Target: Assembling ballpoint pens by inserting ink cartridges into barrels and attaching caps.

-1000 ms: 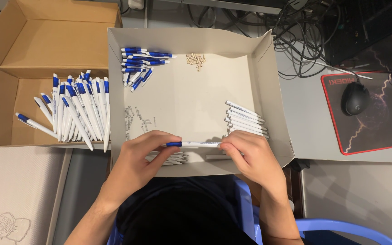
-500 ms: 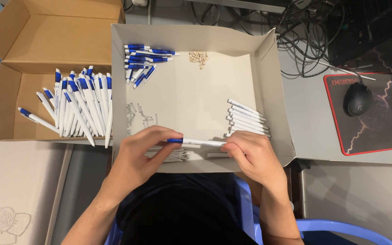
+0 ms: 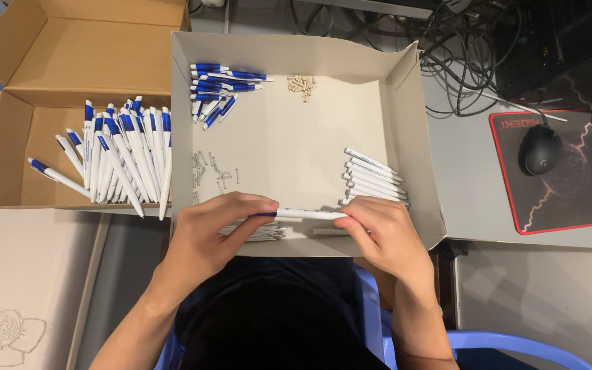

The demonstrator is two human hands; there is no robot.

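Note:
My left hand (image 3: 215, 231) and my right hand (image 3: 384, 234) hold one white pen with a blue end (image 3: 304, 214) level between them, over the near edge of a shallow grey cardboard tray (image 3: 419, 144). The left fingers pinch the blue end, the right fingers grip the white barrel's other end. Inside the tray lie blue pen tops (image 3: 219, 88) at the far left, white barrels (image 3: 373, 178) at the right, small metal springs (image 3: 215, 171) and a little heap of tan tips (image 3: 302, 84). More thin parts (image 3: 268, 234) lie under my hands.
A brown cardboard box (image 3: 29, 62) at the left holds several finished white-and-blue pens (image 3: 121, 157). At the right a black mouse (image 3: 540, 149) rests on a black mouse pad with a red border (image 3: 577, 205). Tangled cables (image 3: 474, 48) lie behind. A blue chair (image 3: 501, 342) is below.
Both hands stay on the pen in nearly the same spot; the pen and the fingers have shifted only slightly.

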